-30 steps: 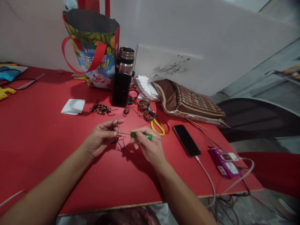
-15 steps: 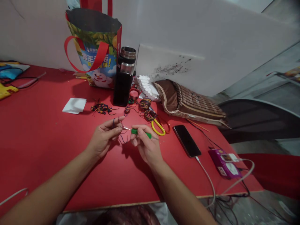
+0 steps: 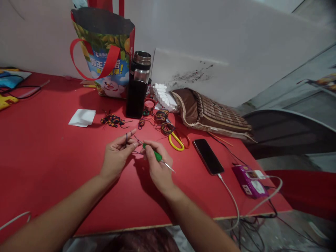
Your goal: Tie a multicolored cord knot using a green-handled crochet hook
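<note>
My left hand hovers over the red table, fingers pinched together with thin dark thread wrapped round a fingertip. My right hand grips a green-handled hook tool; its metal tip points up-left into the thread at my left fingertips. The two hands nearly touch. Loose thread ends hang between them.
Behind the hands lie coloured thread bundles, thread coils, yellow scissors, a black phone on a white cable, a purple box, a white paper, a steel flask, a printed bag and a brown cushion.
My right hand has swung the hook tool from lying level to slanting, its tip up-left at my left fingertips. Both hands moved slightly away from me.
</note>
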`<act>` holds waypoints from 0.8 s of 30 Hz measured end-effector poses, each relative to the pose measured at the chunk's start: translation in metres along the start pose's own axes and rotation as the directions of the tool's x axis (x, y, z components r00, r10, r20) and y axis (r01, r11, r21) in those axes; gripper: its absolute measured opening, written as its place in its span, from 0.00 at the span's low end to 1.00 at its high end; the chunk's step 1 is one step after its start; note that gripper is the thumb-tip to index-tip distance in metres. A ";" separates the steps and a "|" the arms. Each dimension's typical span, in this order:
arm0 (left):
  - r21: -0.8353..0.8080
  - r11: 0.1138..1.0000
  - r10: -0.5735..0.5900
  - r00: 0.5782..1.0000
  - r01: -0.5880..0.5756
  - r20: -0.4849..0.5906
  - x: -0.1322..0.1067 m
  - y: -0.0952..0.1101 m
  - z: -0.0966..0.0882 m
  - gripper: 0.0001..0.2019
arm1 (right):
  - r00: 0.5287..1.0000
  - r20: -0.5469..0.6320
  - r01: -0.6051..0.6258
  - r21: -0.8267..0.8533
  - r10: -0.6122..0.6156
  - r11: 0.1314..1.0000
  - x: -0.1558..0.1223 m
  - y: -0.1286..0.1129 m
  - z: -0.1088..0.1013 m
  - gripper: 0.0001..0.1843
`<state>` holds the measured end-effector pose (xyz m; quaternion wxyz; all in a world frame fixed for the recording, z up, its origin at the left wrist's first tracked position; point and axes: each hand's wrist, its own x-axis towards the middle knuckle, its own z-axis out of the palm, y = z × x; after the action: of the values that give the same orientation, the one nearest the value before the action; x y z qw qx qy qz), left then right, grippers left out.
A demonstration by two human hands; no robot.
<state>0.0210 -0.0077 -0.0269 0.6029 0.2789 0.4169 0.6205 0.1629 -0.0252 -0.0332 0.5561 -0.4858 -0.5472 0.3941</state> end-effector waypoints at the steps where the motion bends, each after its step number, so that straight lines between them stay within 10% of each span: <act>1: -0.031 0.999 -0.033 0.999 0.033 0.005 -0.001 0.001 0.002 0.25 | 0.999 -0.018 0.028 -0.022 -0.028 0.999 -0.003 0.000 0.002 0.12; 8: -0.197 0.967 -0.146 0.986 0.160 0.086 -0.001 0.015 0.006 0.25 | 0.981 0.024 0.194 -0.067 -0.193 0.979 -0.009 0.004 0.002 0.13; 16: 0.044 0.998 0.040 0.999 -0.040 0.004 -0.002 0.005 0.001 0.21 | 0.994 -0.021 0.105 -0.101 -0.107 0.989 -0.005 0.000 0.001 0.10; 24: -0.208 0.962 -0.161 0.984 0.175 0.081 -0.007 0.011 0.010 0.23 | 0.963 0.029 0.270 -0.123 -0.268 0.955 -0.008 0.005 -0.001 0.12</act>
<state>0.0243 -0.0124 -0.0116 0.6927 0.1954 0.3503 0.5993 0.1633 -0.0323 -0.0396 0.5696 -0.4385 -0.6352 0.2825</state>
